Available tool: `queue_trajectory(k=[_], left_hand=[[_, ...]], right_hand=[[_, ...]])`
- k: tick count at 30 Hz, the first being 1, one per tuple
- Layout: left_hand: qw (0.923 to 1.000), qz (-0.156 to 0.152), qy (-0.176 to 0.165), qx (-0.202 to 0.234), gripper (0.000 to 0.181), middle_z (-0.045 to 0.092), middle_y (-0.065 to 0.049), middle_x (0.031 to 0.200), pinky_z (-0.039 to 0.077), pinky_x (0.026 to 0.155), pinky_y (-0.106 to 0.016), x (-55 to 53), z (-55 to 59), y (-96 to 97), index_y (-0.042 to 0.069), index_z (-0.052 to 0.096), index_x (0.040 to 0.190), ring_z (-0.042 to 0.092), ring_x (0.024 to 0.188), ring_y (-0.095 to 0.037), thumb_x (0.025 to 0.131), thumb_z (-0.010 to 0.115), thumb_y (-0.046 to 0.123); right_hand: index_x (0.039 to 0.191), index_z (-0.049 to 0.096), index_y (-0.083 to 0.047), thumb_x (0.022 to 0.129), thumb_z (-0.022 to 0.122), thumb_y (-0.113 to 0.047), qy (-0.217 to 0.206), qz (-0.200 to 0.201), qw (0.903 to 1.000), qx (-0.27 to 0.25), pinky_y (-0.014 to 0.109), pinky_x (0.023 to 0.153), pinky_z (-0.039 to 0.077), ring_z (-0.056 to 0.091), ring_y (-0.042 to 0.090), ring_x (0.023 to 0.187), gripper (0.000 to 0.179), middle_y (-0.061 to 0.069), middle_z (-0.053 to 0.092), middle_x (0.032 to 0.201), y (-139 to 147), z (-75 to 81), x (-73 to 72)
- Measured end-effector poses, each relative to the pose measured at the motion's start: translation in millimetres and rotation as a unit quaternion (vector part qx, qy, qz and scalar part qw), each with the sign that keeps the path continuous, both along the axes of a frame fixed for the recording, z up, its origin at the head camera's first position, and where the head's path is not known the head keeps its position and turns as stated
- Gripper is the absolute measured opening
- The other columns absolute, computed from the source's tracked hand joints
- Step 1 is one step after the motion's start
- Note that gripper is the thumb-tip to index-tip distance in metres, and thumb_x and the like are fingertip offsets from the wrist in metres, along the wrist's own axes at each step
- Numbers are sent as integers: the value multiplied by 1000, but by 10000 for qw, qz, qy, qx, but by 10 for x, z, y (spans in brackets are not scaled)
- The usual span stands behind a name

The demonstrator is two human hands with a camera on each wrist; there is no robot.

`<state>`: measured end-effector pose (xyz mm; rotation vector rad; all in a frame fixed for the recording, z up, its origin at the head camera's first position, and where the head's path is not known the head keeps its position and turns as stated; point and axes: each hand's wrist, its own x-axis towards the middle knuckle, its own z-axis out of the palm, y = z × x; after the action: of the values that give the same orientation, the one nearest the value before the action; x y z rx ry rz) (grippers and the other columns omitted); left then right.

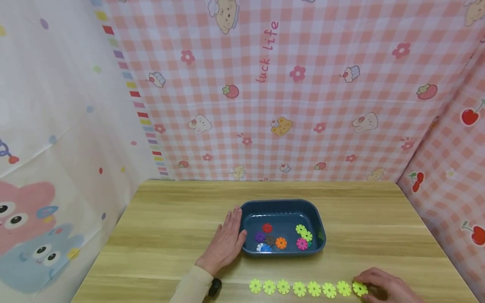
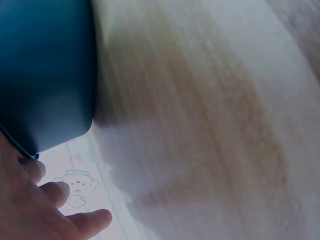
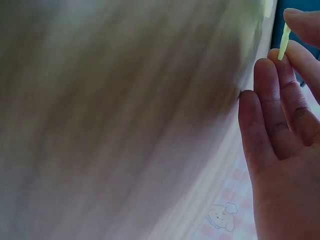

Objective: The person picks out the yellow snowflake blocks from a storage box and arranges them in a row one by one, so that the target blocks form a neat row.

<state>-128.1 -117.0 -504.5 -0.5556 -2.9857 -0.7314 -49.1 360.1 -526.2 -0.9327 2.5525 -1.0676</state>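
Observation:
A row of several yellow-green notched plastic discs (image 1: 314,289) runs along the front of the table. At its right end my right hand (image 1: 388,286) pinches one such disc (image 1: 360,288) between thumb and fingers. In the right wrist view that disc (image 3: 284,44) shows edge-on, held at the fingertips. My left hand (image 1: 225,240), fingers extended, lies against the left wall of a dark blue plastic basin (image 1: 282,254). Inside the basin are loose discs, among them an orange disc (image 1: 281,243), a red disc (image 1: 267,227), a pink disc (image 1: 302,243) and yellow-green ones (image 1: 301,229).
The wooden table (image 1: 182,219) reaches back to a pink checked cloth (image 1: 261,147). A white patterned cloth (image 1: 75,139) hangs on the left side, and another checked cloth (image 1: 451,176) on the right. A black watch-like band (image 1: 214,288) is on the left wrist.

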Motion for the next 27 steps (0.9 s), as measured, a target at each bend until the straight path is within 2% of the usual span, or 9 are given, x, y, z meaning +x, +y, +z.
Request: queue_trajectory(k=[6,10,20,22,27], left_hand=[[10000,10,-6,-54,65,16,-18,171,31,116,-67,-12,6,-2,-1,18,164,20,156,-40,112,39,31],[10000,21,-31,-46,65,16,-17,171,31,116,-67,-14,7,-2,-1,18,164,20,156,-40,112,40,31],[10000,5,0,25,65,16,-18,171,30,115,-68,-8,3,-9,-1,17,164,20,156,-40,112,40,30],[10000,13,-13,-1,65,16,-18,171,30,116,-67,-7,-2,-11,-1,17,164,20,156,-40,112,40,30],[10000,11,-37,34,65,16,-17,171,30,115,-67,0,11,-11,0,17,164,20,156,-40,112,40,30]], right_hand=[[122,72,-14,95,75,-10,247,42,9997,-71,16,72,47,55,-6,95,28,-16,62,114,0,-67,-1],[120,71,-16,92,79,-10,652,36,9978,-82,16,69,46,54,-6,94,30,-15,62,113,-2,-115,-3],[118,70,-19,90,80,-9,1153,291,9928,-118,16,67,44,53,-2,91,31,-12,58,113,-9,-173,-61],[118,70,-18,91,79,-10,1057,308,9939,-98,17,67,44,53,-1,91,30,-11,58,113,-13,-149,-65],[119,70,-13,96,75,-17,192,7,9996,228,18,69,46,50,-3,88,23,-13,57,112,-51,23,-53]])
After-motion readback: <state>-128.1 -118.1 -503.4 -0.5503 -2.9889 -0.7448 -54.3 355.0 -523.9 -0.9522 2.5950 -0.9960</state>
